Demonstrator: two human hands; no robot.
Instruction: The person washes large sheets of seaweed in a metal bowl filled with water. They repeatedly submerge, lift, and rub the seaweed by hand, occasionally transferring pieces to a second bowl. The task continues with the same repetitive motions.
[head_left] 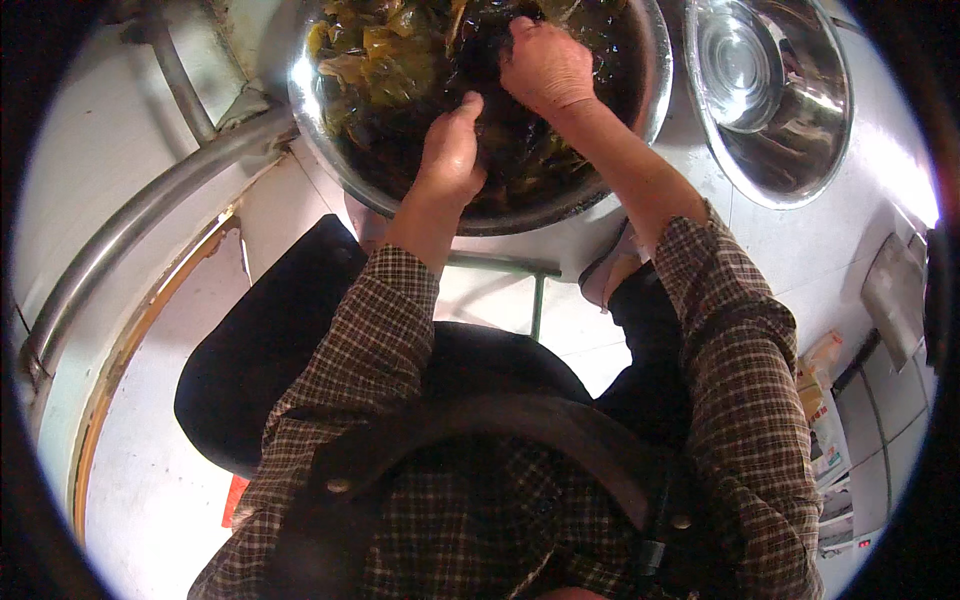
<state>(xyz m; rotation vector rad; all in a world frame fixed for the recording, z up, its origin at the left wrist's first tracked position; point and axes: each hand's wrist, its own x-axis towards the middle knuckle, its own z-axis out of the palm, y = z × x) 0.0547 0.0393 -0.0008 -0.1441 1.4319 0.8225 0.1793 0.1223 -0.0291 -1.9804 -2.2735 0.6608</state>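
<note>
A large round metal basin [655, 100] holds dark water and wet yellow-green to brown leafy pieces [395, 60], which look like seaweed or soaked leaves. Both of my hands are down among them. My left hand [452, 150] is at the near middle of the basin, thumb raised, its other fingers hidden by the hand and the dark contents. Farther in and to the right, my right hand [545, 68] is curled closed over a dark patch. What lies in its fingers is too dark to make out.
Right of the basin stands a second metal bowl [820, 140] with a smaller clear-looking round bowl [740, 65] in it. A thick metal pipe [150, 210] runs along the left wall. Below the basin is a green metal frame [538, 305]. Packages [825, 420] lie far right.
</note>
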